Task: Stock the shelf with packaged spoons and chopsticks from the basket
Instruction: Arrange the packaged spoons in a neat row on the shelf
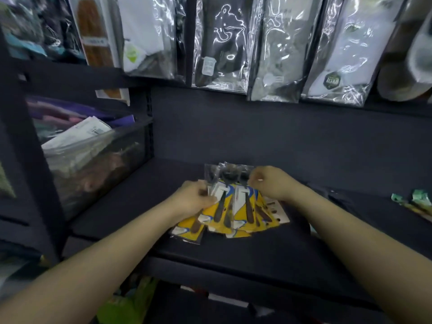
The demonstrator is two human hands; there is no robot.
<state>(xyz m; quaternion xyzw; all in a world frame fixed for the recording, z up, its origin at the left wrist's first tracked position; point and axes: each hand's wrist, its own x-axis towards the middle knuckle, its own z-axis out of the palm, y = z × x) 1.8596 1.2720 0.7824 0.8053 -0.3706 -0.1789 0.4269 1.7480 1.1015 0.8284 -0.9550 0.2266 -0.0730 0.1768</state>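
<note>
A fanned stack of packaged spoons (233,213), on yellow, white and blue cards with dark wooden handles, lies on the dark shelf (131,206) in the middle of the view. My left hand (191,199) grips the stack's left side. My right hand (273,183) pinches the clear top edge of the packs on the right. A pack of chopsticks (418,204) with green wrapping lies on the shelf at the far right. The basket is out of sight.
A translucent bin (93,160) full of packaged goods stands at the shelf's left. Several clear-wrapped packages (219,43) hang above the shelf's back. A dark upright post (25,160) runs down the left. Green items (131,300) show below the shelf.
</note>
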